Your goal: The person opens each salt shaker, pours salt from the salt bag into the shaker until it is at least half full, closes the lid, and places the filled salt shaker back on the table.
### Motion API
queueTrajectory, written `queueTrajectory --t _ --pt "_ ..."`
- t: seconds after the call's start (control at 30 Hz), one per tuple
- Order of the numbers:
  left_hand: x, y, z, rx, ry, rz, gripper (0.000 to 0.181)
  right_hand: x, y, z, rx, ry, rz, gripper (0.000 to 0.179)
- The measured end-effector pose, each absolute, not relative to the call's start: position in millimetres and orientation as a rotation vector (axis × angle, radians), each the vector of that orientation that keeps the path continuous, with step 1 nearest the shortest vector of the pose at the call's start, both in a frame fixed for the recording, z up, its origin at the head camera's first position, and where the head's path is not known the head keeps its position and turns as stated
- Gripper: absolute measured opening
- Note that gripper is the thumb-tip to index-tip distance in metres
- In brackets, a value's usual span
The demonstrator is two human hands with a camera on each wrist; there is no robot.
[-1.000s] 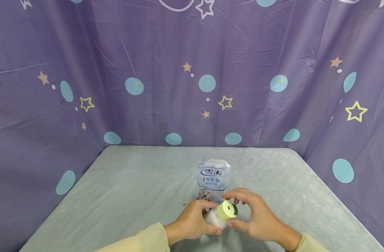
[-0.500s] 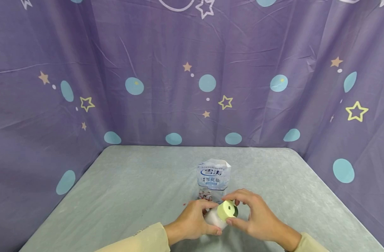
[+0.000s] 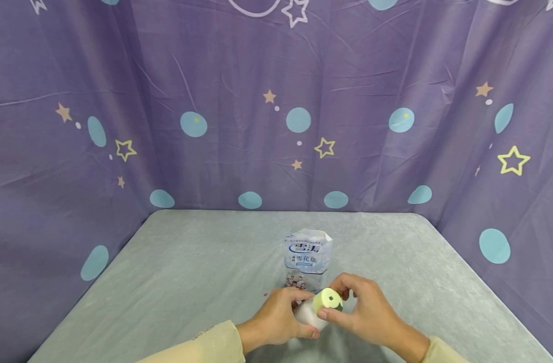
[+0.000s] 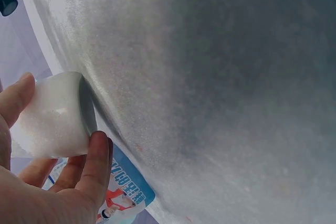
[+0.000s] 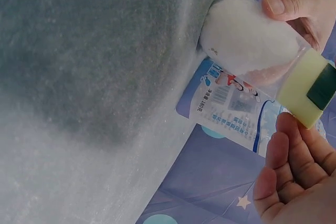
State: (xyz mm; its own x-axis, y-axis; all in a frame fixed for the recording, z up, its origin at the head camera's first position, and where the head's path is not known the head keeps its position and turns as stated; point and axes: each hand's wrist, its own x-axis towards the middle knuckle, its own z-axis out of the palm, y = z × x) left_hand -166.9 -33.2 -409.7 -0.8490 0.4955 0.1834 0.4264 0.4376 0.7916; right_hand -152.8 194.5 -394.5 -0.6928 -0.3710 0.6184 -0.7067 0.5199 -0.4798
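A clear salt shaker (image 5: 252, 38) filled with white grains leans toward the right in the head view. Its yellow-green cap (image 3: 324, 299) has a small dark opening on top and a dark green patch at the side. My left hand (image 3: 278, 315) grips the body, thumb on the near side and fingers behind; the white base (image 4: 58, 116) shows in the left wrist view. My right hand (image 3: 367, 310) pinches the cap between thumb and fingers. In the right wrist view the fingertips (image 5: 286, 121) meet the cap's lower edge, and the right thumb is out of sight.
Just behind the hands stands a blue-and-white salt bag (image 3: 307, 257), its lower part partly hidden by them. A grey cloth (image 3: 204, 252) covers the table. Purple patterned curtains (image 3: 249, 151) enclose the back and sides. A tiny red speck (image 3: 265, 294) lies left of the bag.
My right thumb has moved left across the cap and the fingers have shifted right. The cap's dark green patch has turned toward the near side. The left hand and the bag stay put.
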Motion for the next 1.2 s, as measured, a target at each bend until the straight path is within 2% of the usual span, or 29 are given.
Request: queueTrajectory --t 0.43,0.67,0.77,1.2 --pt "-167 -33 -410 0.835 2.587 1.412 0.052 -151 194 -394 0.802 -2.380 1.012 0.035" --pt "-167 -34 -410 0.830 2.598 1.408 0.051 -152 201 -391 0.972 -2.350 0.996 0.060" --pt "-167 -34 -410 0.820 2.596 1.399 0.052 -152 204 -389 1.042 -2.332 0.996 0.064" --pt "-166 -34 -410 0.799 2.572 1.393 0.052 -153 204 -389 1.093 -2.326 1.023 0.056"
